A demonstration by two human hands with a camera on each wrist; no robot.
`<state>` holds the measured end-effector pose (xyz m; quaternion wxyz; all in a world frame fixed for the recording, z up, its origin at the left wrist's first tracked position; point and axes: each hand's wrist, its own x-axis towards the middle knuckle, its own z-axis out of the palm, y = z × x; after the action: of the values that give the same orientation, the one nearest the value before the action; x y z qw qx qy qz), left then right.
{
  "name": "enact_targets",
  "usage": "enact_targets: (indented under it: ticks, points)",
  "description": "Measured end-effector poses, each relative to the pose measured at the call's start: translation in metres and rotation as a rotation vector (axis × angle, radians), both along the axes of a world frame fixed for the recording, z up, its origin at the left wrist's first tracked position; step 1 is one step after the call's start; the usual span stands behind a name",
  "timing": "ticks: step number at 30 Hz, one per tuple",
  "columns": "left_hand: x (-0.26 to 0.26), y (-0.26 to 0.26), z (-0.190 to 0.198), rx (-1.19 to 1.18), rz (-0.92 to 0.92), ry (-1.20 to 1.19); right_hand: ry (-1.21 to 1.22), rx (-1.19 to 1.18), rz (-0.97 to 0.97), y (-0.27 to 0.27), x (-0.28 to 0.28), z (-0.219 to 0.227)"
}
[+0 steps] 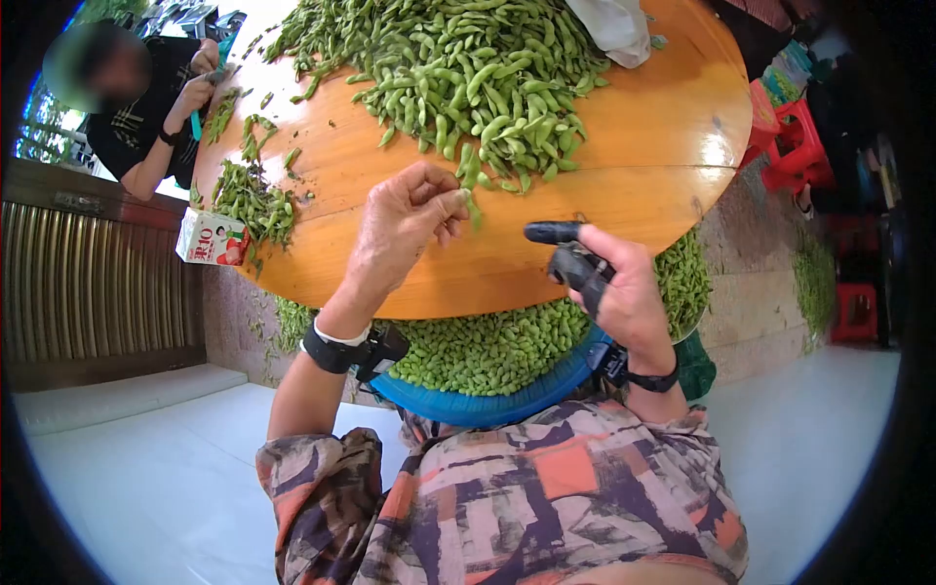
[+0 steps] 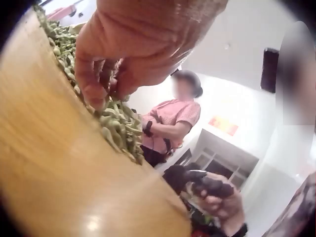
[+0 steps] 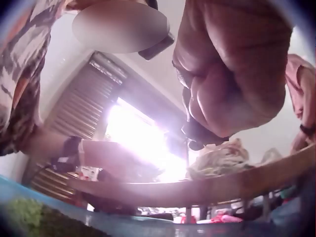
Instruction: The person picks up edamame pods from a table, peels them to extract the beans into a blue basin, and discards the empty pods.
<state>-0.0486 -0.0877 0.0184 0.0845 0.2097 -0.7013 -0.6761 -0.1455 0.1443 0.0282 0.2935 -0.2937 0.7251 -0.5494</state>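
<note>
Left grip [image 1: 408, 216]: thumb and fingers pinch one green pod [image 1: 475, 210] over the counter [image 1: 663, 146].
Pod likely light, springy, easily bruised; best held mid-length. Right grip [image 1: 614, 283], fingers black-wrapped: cannot tell whether holding anything. Beyond: pod heap [image 1: 478, 73].

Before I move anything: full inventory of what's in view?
Table: 1, orange, centre
Soybean pods: uncountable, green, heaped on table
Plastic bag: 1, white, table's far right
Carton: 1, white/red, table's left edge
Basin: 1, blue, below near edge
Plastic stools: 2+, red, right
Shutter: 1, brown, left
Other people: 2+, black/pink shirts, at table
Cameras: 2, black, wrists
Left hand: 1, bare, pinching pod over table
Right hand: 1, black-covered fingers, nearer right edge
</note>
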Motion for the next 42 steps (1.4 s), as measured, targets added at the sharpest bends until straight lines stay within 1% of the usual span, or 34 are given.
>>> enact_targets:
  ticks: [1, 2, 3, 5, 6, 7, 9, 12, 16, 18, 22, 24, 25, 27, 29, 31, 32, 33, 34, 35, 36, 37, 38, 39, 40, 41, 42]
  points:
    - [0.002, 0.005, -0.001, 0.112, -0.004, 0.054, -0.053, -0.054, 0.010, -0.008, 0.002, -0.005]
    - [0.004, 0.011, -0.001, 0.114, -0.008, 0.053, -0.106, -0.108, 0.018, -0.013, 0.004, -0.008]
    - [0.006, 0.016, 0.000, 0.167, -0.029, 0.068, -0.107, -0.104, 0.013, -0.016, 0.004, -0.008]
    - [0.010, 0.028, 0.001, 0.227, -0.054, 0.083, -0.337, -0.130, 0.023, -0.019, 0.004, -0.007]
    - [0.011, 0.034, 0.001, 0.248, -0.048, 0.091, -0.462, -0.213, 0.007, -0.019, 0.005, -0.011]
    - [0.013, 0.039, 0.001, 0.269, -0.043, 0.099, -0.461, -0.209, 0.002, -0.019, 0.004, -0.012]
    - [0.015, 0.049, -0.003, 0.294, -0.038, 0.104, -0.675, -0.423, 0.051, -0.019, 0.001, -0.014]
    - [0.017, 0.058, -0.008, 0.220, 0.008, 0.154, -0.664, -0.383, 0.062, -0.019, 0.002, -0.017]
    - [0.020, 0.065, -0.009, 0.147, 0.053, 0.158, -0.632, -0.381, 0.110, -0.019, 0.002, -0.021]
    - [0.022, 0.068, -0.010, 0.087, 0.079, 0.151, -0.640, -0.354, 0.048, -0.021, 0.004, -0.016]
    - [0.026, 0.070, -0.011, 0.177, 0.059, 0.178, -0.582, -0.361, 0.082, -0.018, 0.004, -0.016]
    - [0.028, 0.071, -0.014, 0.805, 0.018, 0.210, -0.692, -0.446, 0.128, -0.014, 0.002, -0.021]
    - [0.029, 0.074, -0.017, 0.804, 0.017, 0.210, -0.692, -0.448, 0.128, -0.012, 0.001, -0.021]
    - [0.029, 0.083, -0.026, 1.148, -0.095, 0.348, -0.935, -0.555, 0.259, -0.009, -0.003, -0.020]
    - [0.031, 0.082, -0.026, 1.143, -0.104, 0.335, -0.905, -0.541, 0.260, -0.008, -0.003, -0.017]
    - [0.031, 0.079, -0.018, 0.875, -0.028, 0.196, -0.875, -0.525, 0.259, -0.006, -0.001, -0.012]
    - [0.029, 0.079, -0.016, 0.874, -0.030, 0.197, -0.683, -0.396, 0.159, -0.006, 0.003, -0.008]
    - [0.026, 0.079, -0.015, 0.353, 0.055, 0.223, -0.491, -0.268, 0.060, -0.007, 0.005, -0.005]
    - [0.024, 0.079, -0.013, -0.169, 0.137, 0.239, -0.490, -0.270, 0.061, -0.008, 0.007, -0.003]
    - [0.021, 0.079, -0.008, -0.171, 0.138, 0.239, -0.288, -0.195, 0.062, -0.009, 0.008, -0.001]
    - [0.018, 0.079, -0.001, -0.330, 0.148, 0.289, -0.087, -0.118, 0.061, -0.010, 0.009, 0.000]
    - [0.016, 0.079, 0.003, -0.487, 0.158, 0.339, -0.087, -0.117, 0.060, -0.010, 0.011, -0.004]
    - [0.016, 0.079, 0.005, -0.485, 0.159, 0.339, 0.015, -0.133, 0.076, -0.010, 0.013, -0.011]
    - [0.017, 0.078, 0.006, -0.548, 0.074, 0.273, 0.116, -0.148, 0.093, -0.010, 0.015, -0.015]
    - [0.018, 0.077, 0.007, -0.611, -0.011, 0.205, 0.162, -0.096, 0.123, -0.009, 0.014, -0.012]
    - [0.017, 0.072, 0.003, -0.611, -0.010, 0.204, 0.161, -0.097, 0.124, -0.008, 0.012, -0.012]
    - [0.015, 0.067, -0.004, -0.386, -0.049, 0.215, 0.250, -0.121, 0.165, -0.006, 0.011, -0.012]
